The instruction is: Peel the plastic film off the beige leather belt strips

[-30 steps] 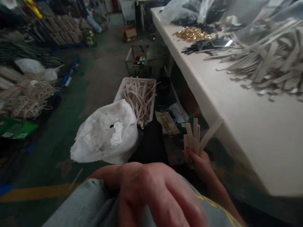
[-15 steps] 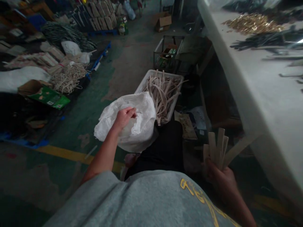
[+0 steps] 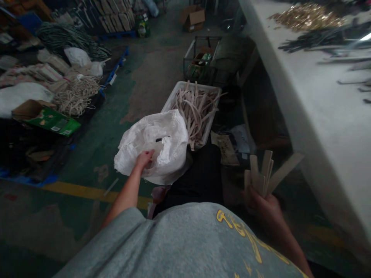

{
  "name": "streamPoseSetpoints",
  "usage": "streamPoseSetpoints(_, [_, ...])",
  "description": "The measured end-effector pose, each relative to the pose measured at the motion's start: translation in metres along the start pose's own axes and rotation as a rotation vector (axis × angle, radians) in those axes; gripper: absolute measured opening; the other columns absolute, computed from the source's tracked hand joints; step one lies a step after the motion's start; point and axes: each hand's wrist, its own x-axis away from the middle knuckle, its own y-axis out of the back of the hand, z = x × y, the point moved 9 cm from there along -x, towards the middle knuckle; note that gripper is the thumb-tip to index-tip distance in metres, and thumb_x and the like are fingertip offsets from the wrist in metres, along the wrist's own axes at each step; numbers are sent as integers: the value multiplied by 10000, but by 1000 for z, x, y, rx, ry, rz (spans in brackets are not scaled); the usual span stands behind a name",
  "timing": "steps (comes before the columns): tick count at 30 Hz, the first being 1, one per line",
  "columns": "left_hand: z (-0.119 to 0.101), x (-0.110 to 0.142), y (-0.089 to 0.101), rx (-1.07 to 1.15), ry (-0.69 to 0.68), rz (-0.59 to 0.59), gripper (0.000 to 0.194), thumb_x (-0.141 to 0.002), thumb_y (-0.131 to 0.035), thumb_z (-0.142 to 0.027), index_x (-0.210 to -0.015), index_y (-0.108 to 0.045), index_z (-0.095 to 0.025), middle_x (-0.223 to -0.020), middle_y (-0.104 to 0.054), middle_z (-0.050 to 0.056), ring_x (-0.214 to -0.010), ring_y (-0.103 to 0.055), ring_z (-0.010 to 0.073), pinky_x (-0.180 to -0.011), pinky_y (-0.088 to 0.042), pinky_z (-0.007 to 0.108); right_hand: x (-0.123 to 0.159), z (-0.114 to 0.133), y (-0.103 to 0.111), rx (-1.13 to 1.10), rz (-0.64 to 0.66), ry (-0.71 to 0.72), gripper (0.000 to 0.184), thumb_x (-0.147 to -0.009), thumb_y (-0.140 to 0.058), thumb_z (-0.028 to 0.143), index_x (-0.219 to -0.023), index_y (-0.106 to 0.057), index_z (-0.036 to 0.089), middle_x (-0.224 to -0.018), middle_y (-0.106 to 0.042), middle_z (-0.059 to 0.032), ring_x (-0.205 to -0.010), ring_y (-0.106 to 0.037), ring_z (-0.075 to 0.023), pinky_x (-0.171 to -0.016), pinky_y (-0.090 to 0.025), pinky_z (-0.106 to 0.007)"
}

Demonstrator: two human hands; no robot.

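Observation:
My left hand (image 3: 145,158) is inside the mouth of a white woven sack (image 3: 129,141), near its close side. Its fingers are curled together, and whatever they may hold is hidden. A small dark piece (image 3: 159,139) shows in the sack, beyond my fingertips. On the other side, my right hand (image 3: 262,202) is closed around several flat beige strips (image 3: 264,170). They fan upward from the fist, one leaning well out to the right beside the table edge.
A white crate (image 3: 171,96) of tangled beige strips (image 3: 197,112) stands behind the sack. On the right runs a white table (image 3: 327,116) bearing gold-coloured pieces (image 3: 308,17) and dark strips. Loaded pallets line the left, with a green carton (image 3: 55,121). A metal frame (image 3: 201,58) stands farther back.
My left hand has moved left and toward me within the sack, and the dark piece now shows. My right hand still holds the strips. The view has shifted slightly.

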Motion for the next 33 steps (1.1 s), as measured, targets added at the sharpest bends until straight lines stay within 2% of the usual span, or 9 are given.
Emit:
streamPoseSetpoints(2, [0,-3,14,-27,29,-111,604,-920,-451,-525,-1311,-540,-73,-1077,-726,174,-994,-686,273,-800,-498,328,0,1,-1,-23,0,11,484,-662,-760,596,-692,-682,120,-462,-514,-6,-424,-454,-131,-397,-349,-256])
streamPoseSetpoints(4, [-7,-6,12,-74,8,-121,608,-875,-549,-466,-1362,-494,-106,-1123,-722,172,-1082,-663,292,-852,-494,339,2,5,-2,-42,-11,32,486,-663,-753,594,-690,-689,114,-452,-497,2,-415,-423,-114,-394,-322,-242])
streamPoseSetpoints(7, [-23,-4,-10,-155,-77,1,424,-842,-567,-328,-1211,-623,-127,-1100,-736,172,-1077,-666,307,-842,-494,331,6,14,-3,-74,-6,65,497,-669,-738,598,-677,-688,103,-453,-505,-7,-407,-389,-101,-387,-286,-236])
streamPoseSetpoints(10, [-29,3,-13,-210,-139,18,370,-851,-511,-303,-1117,-676,-105,-1123,-719,208,-1081,-654,345,-836,-487,368,10,20,0,-114,1,93,493,-678,-737,595,-660,-680,106,-438,-500,-6,-401,-369,-94,-386,-271,-236])
streamPoseSetpoints(14, [-21,6,15,-369,-194,-60,367,-877,-425,-329,-1022,-720,-165,-1070,-734,181,-1009,-662,359,-780,-477,389,15,18,5,-169,-1,111,495,-708,-719,597,-656,-686,106,-419,-464,11,-395,-361,-91,-383,-271,-233])
streamPoseSetpoints(17, [-8,6,46,-461,-141,-150,413,-905,-343,-350,-914,-720,-182,-985,-739,173,-879,-671,347,-687,-464,387,16,17,5,-173,9,114,500,-716,-711,601,-674,-696,102,-410,-439,23,-392,-369,-98,-385,-284,-235])
streamPoseSetpoints(21, [-7,14,83,-358,-92,-287,435,-930,-291,-399,-862,-669,-195,-853,-731,130,-775,-661,317,-664,-461,388,14,17,6,-166,7,114,507,-718,-704,606,-689,-699,100,-415,-434,28,-391,-363,-97,-385,-266,-236])
streamPoseSetpoints(27, [-70,49,118,114,-334,-526,338,-907,-385,-420,-866,-639,-201,-794,-716,41,-789,-688,216,-780,-507,329,12,17,4,-144,9,117,510,-709,-707,603,-675,-705,94,-396,-419,29,-398,-363,-98,-405,-269,-240])
streamPoseSetpoints(33, [-166,98,99,481,-582,-396,318,-871,-503,-452,-874,-656,-173,-793,-719,33,-656,-664,170,-699,-545,305,16,12,4,-210,47,74,530,-700,-729,613,-664,-695,85,-437,-452,7,-407,-354,-87,-403,-255,-229])
